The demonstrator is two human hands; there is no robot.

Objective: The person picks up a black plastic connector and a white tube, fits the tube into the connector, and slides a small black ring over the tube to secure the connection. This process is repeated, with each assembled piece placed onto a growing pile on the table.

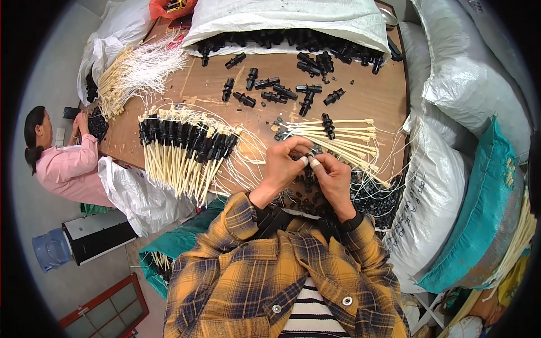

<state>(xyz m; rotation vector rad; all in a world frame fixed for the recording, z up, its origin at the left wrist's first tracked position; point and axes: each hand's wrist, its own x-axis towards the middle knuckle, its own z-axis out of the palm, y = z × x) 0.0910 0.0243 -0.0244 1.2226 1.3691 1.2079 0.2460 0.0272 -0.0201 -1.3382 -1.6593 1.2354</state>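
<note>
My left hand (283,163) and my right hand (333,179) meet at the table's near edge, fingertips pinched together. Between them is a small black piece (310,156), mostly covered by the fingers, so its kind is unclear. Just beyond my hands lies a fan of cream-coloured rods (338,135) with thin white strings. One black ribbed connector (328,126) rests across those rods. Left of my hands sits a large row of cream rods (177,163) fitted with black connectors. Many small black parts (304,194) lie below and between my wrists.
A white sack (287,17) spills black connectors (273,90) onto the brown table (214,73). White strings (152,62) lie at the far left. Full white sacks (473,62) and a teal sack (479,208) crowd the right side. Another person (70,155) in pink sits at the left.
</note>
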